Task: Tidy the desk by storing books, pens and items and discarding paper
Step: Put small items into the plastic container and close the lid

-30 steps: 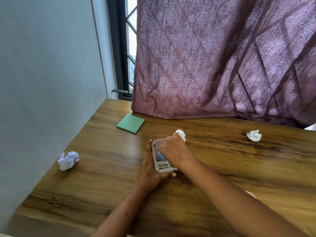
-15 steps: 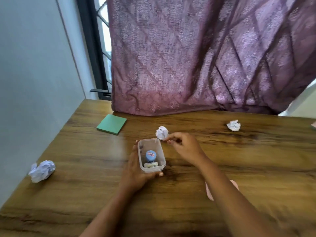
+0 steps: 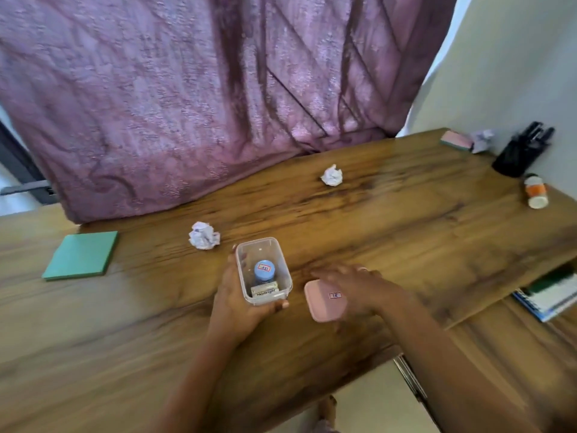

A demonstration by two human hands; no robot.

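Note:
A clear plastic container (image 3: 259, 245) stands on the wooden desk (image 3: 421, 232), and my left hand (image 3: 232, 307) grips it from the left and front. Inside are a bottle with a blue cap (image 3: 264, 270) and a small white box (image 3: 264, 290). The pink lid (image 3: 324, 303) lies just right of the container. My right hand (image 3: 371, 289) is at the lid's far right edge with fingers stretched out and blurred. Crumpled paper balls lie behind the container (image 3: 204, 235), mid-desk (image 3: 332, 175) and in the far right corner (image 3: 482, 140).
A green sticky pad (image 3: 81, 256) lies at the left. At the far right are a pink pad (image 3: 456, 140), a black pen holder (image 3: 518, 154) and an orange-labelled bottle (image 3: 535, 191). Notebooks (image 3: 552, 295) sit on a shelf below the desk. A purple curtain (image 3: 187, 104) hangs behind.
My right hand left the container and the paper ball behind it and moved back right to the pink lid. The view swung right. My left hand kept hold of the container.

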